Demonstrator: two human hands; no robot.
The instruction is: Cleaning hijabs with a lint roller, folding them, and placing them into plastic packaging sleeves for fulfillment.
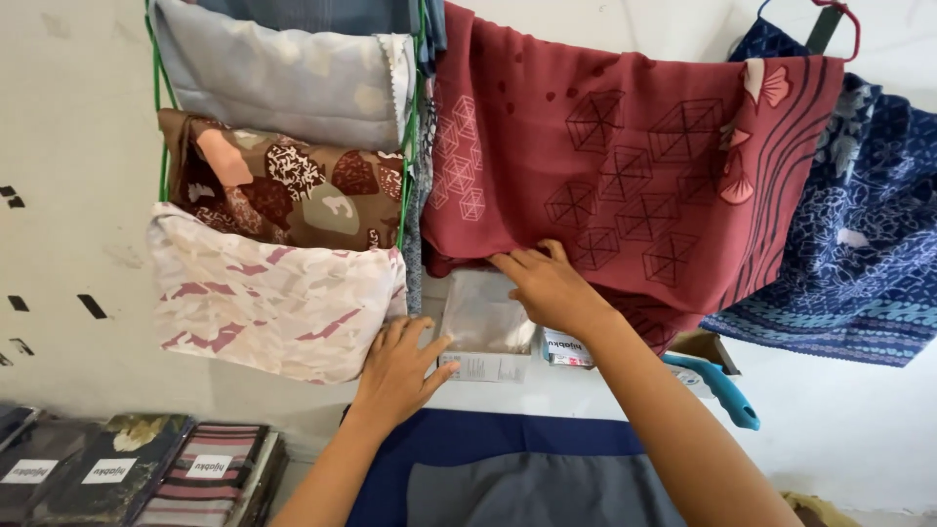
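Observation:
My left hand (398,363) rests with fingers spread against the lower edge of a white cloth with pink streaks (268,298) and touches the side of a clear plastic packet on a white box (483,337). My right hand (549,285) lies on top of that packet, its fingertips under the hem of a hanging dark red cloth with cube line drawings (625,166). Neither hand grips anything that I can see.
Folded cloths hang on a green rack (408,146): pale blue-grey (283,78), brown patterned (283,185). A blue patterned cloth (849,254) hangs at right. A light blue handle (717,385) pokes out below. Packaged fabrics (146,473) lie at bottom left, a navy cloth (488,439) below.

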